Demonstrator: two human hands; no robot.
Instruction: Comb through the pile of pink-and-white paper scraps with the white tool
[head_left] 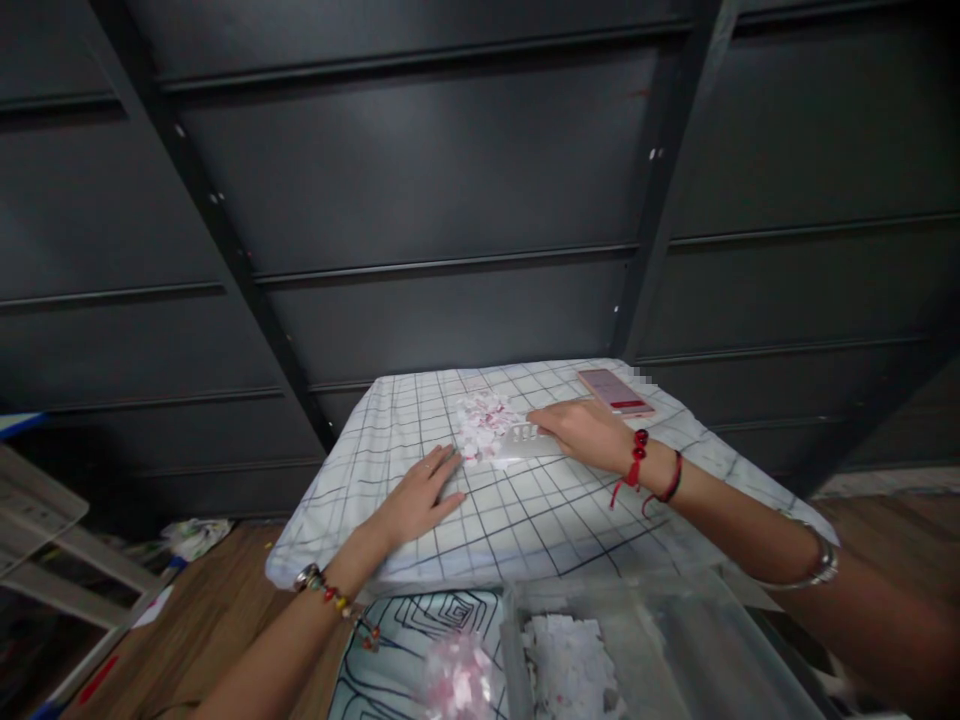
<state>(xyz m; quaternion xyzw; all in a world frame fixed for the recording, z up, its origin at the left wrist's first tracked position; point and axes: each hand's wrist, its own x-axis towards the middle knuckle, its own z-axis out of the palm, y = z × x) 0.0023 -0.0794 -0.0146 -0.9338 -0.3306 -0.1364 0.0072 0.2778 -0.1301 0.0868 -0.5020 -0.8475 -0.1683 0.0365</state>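
A heap of small white pieces with pink marks, perhaps paper, lies on the white checked cloth. My left hand rests on the cloth at the heap's near left side, fingers stretched out and holding nothing. On the other side, my right hand grips a flat, pale grey plate with a row of holes. The plate's left end meets the heap's lower right edge. What exactly this plate is, I cannot tell.
Behind my right hand lies a phone. Nearest me, a translucent plastic bin contains more white pieces. Left of it, a clear bag of pink and white pieces sits on a patterned cloth. A dark panelled wall stands behind the table.
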